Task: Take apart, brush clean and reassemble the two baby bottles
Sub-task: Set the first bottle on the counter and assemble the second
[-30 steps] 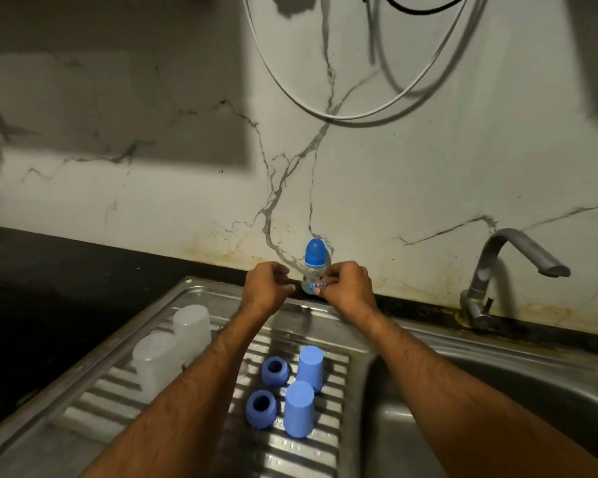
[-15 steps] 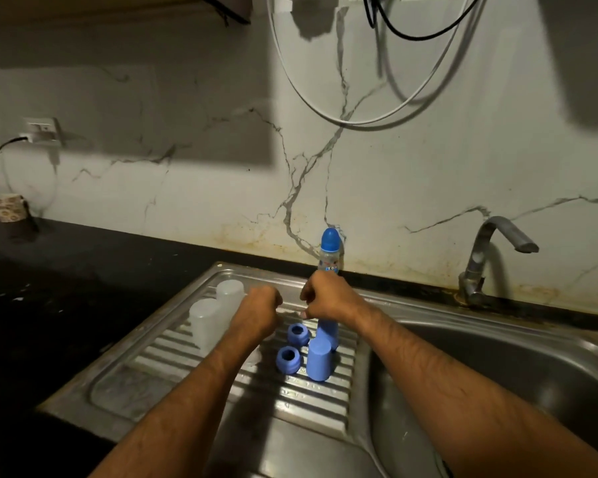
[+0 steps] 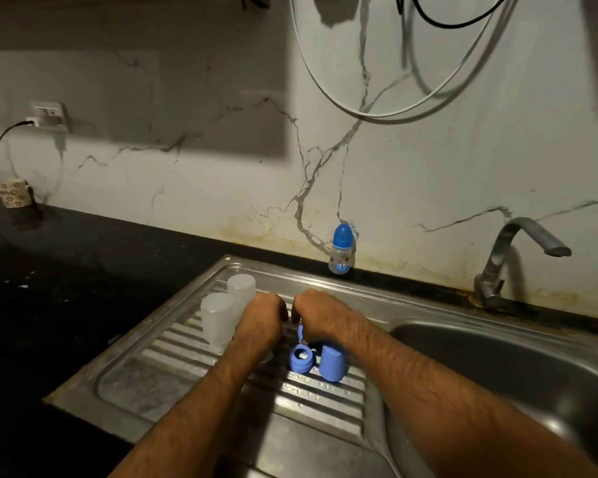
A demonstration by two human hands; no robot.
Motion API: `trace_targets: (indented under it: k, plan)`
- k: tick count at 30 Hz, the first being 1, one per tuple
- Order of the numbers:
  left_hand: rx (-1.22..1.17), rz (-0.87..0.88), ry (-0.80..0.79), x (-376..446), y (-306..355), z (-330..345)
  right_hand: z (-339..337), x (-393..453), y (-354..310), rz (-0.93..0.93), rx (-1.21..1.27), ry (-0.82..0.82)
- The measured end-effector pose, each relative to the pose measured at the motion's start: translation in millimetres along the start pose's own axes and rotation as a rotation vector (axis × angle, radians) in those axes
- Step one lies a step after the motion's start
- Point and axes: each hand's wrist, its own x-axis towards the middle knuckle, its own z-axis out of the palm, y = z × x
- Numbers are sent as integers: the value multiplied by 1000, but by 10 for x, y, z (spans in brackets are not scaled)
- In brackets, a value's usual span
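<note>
Head view is showing both hands hovering low over the ribbed draining board of the steel sink; the left hand is curling its fingers, what it grips cannot be told; the right hand is pinching a small blue part just above a blue collar ring; a blue cap is standing beside that ring; two frosted bottle bodies are standing upside down at the left; an assembled baby bottle is standing upright against the wall, well apart from the hands.
</note>
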Motion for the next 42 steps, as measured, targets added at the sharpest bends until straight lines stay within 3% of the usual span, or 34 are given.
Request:
trace_targets:
  k: [5,10,18,29,31,33,35,36,37,38,40,41,42]
  plan:
    - [-38,28,118,-36,-43,45,1,32,-27,-6,10,38]
    - [-101,79,229,-70,64,-134,-87,7,45,-6,115,180]
    - [-232,124,341,-170,506,-496,-517,-293,381,9,214,324]
    - [-328,331,253,-289,1710,-262,-909,-1414,1466,272,382,349]
    - [-494,349,196,-288,1920,-231,-991,-1626,1746,330,516,360]
    - [-892,281,103,-319,2116,-220,-1007,-1839,1984,343,800,386]
    - [-1488,62,-80,-384,2284,-129,-910,-2007,2172,317,1201,400]
    - [-1657,-67,-188,-409,2364,20,-796,-2074,2261,351,1379,384]
    - [-1646,-179,-251,-431,2412,206,-639,-2109,2319,427,1401,342]
    - [-1376,-216,-286,-512,2431,408,-466,-2161,2376,547,1257,277]
    - [-642,-152,-220,-660,2388,756,-102,-2287,2463,785,597,98]
    - [-489,-96,-181,-684,2372,891,9,-2371,2489,852,407,51]
    - [-485,-68,-186,-684,2351,982,78,-2417,2506,894,376,35]
